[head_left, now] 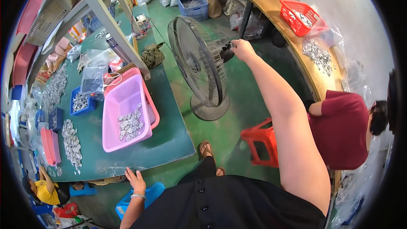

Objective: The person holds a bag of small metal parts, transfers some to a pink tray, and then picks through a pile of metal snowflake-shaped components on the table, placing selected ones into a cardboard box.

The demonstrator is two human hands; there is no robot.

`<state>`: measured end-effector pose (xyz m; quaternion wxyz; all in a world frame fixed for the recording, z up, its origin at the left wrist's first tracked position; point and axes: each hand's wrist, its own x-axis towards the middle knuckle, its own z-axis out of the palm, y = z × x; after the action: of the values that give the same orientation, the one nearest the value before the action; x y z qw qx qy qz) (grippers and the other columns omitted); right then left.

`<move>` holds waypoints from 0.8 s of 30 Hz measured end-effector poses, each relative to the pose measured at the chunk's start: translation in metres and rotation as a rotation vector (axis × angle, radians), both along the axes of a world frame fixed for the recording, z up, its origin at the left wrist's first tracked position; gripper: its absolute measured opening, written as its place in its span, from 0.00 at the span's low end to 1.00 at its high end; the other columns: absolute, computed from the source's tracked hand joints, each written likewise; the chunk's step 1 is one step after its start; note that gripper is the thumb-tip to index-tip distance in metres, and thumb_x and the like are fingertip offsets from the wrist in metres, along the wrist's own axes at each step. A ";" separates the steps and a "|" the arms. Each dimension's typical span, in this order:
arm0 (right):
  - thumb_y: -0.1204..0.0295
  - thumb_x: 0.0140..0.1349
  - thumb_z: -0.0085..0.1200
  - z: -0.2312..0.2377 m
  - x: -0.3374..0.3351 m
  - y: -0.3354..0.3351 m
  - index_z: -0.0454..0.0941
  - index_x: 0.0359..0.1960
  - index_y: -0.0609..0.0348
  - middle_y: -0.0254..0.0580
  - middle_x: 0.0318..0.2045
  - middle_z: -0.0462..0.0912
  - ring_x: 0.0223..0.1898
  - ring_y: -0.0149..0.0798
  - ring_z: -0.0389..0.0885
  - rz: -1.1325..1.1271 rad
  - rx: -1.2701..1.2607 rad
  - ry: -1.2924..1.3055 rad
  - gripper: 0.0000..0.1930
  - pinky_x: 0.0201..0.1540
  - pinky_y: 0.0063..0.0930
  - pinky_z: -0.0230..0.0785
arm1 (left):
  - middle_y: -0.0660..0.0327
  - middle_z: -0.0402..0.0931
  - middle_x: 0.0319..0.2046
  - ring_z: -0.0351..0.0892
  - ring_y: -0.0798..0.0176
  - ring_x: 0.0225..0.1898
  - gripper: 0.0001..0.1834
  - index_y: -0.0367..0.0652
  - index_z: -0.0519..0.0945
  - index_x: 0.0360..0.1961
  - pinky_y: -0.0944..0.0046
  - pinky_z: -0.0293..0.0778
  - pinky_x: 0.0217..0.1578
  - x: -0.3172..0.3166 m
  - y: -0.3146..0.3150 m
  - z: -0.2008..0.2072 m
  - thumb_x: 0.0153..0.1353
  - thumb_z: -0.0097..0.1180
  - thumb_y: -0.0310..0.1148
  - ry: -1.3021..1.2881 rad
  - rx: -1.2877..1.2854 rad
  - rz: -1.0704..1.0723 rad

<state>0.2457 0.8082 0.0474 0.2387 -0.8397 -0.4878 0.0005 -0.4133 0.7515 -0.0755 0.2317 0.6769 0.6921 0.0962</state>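
A grey pedestal fan stands on the floor beyond the table's right edge, its round base on the green paint. My right arm stretches far forward, and my right hand is closed at the small dark knobs behind the fan's cage. The fingertips are partly hidden there. My left hand is open, fingers spread, at the near edge of the green table. Nothing is in it. Closest to it on the table is a pink basin holding small silvery metal parts.
Blue bins and heaps of metal parts cover the table's left. A red stool and a blue stool stand nearby. A person in maroon sits by the wooden bench; another in yellow sits at far left.
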 end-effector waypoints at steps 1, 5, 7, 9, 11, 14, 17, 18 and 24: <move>0.68 0.54 0.60 -0.003 0.004 0.007 0.81 0.44 0.60 0.54 0.39 0.82 0.45 0.53 0.79 0.029 -0.048 -0.004 0.16 0.50 0.43 0.70 | 0.42 0.36 0.71 0.46 0.36 0.69 0.36 0.43 0.46 0.71 0.43 0.51 0.64 0.002 -0.003 -0.005 0.67 0.45 0.42 0.036 -0.026 0.038; 0.68 0.53 0.60 -0.006 0.028 0.027 0.81 0.42 0.60 0.54 0.36 0.82 0.43 0.54 0.79 0.227 -0.119 -0.128 0.15 0.48 0.43 0.70 | 0.40 0.29 0.71 0.39 0.33 0.70 0.37 0.38 0.42 0.71 0.44 0.48 0.65 0.010 -0.008 -0.019 0.68 0.44 0.39 0.038 0.042 0.013; 0.68 0.53 0.60 -0.009 0.033 0.034 0.81 0.41 0.61 0.54 0.35 0.82 0.43 0.54 0.79 0.251 -0.142 -0.139 0.14 0.47 0.43 0.70 | 0.36 0.28 0.70 0.38 0.31 0.70 0.38 0.36 0.40 0.71 0.45 0.45 0.66 0.012 -0.008 -0.020 0.67 0.43 0.36 0.000 0.103 -0.005; 0.69 0.53 0.59 -0.013 0.033 0.041 0.82 0.37 0.61 0.53 0.34 0.82 0.41 0.53 0.79 0.263 -0.155 -0.138 0.12 0.46 0.43 0.71 | 0.37 0.28 0.70 0.38 0.31 0.70 0.38 0.36 0.40 0.71 0.46 0.45 0.67 0.013 -0.008 -0.020 0.67 0.43 0.36 0.032 0.085 0.007; 0.69 0.54 0.59 -0.017 0.034 0.043 0.82 0.37 0.61 0.52 0.35 0.82 0.41 0.53 0.79 0.280 -0.140 -0.151 0.11 0.45 0.43 0.71 | 0.37 0.28 0.70 0.38 0.31 0.70 0.38 0.36 0.40 0.71 0.46 0.45 0.67 0.015 -0.006 -0.020 0.67 0.43 0.36 0.050 0.078 0.017; 0.69 0.54 0.58 -0.021 0.036 0.044 0.82 0.36 0.61 0.52 0.36 0.82 0.41 0.53 0.79 0.301 -0.114 -0.174 0.10 0.45 0.42 0.71 | 0.37 0.28 0.70 0.38 0.32 0.70 0.38 0.36 0.40 0.71 0.46 0.45 0.67 0.017 -0.004 -0.018 0.66 0.43 0.35 0.036 0.088 0.010; 0.69 0.54 0.58 -0.019 0.038 0.043 0.82 0.36 0.61 0.52 0.36 0.82 0.41 0.52 0.79 0.321 -0.092 -0.185 0.10 0.46 0.42 0.71 | 0.37 0.28 0.70 0.38 0.32 0.70 0.38 0.36 0.40 0.71 0.46 0.45 0.67 0.016 -0.003 -0.018 0.66 0.44 0.35 0.042 0.082 0.015; 0.70 0.54 0.58 -0.017 0.039 0.043 0.82 0.36 0.61 0.52 0.36 0.82 0.41 0.53 0.79 0.330 -0.081 -0.190 0.10 0.46 0.42 0.71 | 0.37 0.28 0.70 0.38 0.32 0.70 0.39 0.36 0.40 0.71 0.46 0.45 0.67 0.017 -0.002 -0.019 0.66 0.44 0.34 0.037 0.094 0.004; 0.65 0.51 0.62 0.009 0.040 0.041 0.79 0.42 0.63 0.54 0.32 0.82 0.40 0.55 0.80 0.226 -0.160 0.018 0.18 0.44 0.42 0.71 | 0.37 0.29 0.70 0.39 0.32 0.70 0.39 0.37 0.40 0.71 0.46 0.46 0.66 0.015 -0.003 -0.018 0.66 0.45 0.34 0.038 0.070 0.023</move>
<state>0.2855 0.8491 0.0562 0.1736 -0.7957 -0.5755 0.0738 -0.3983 0.7489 -0.0934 0.1935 0.6781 0.7005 0.1099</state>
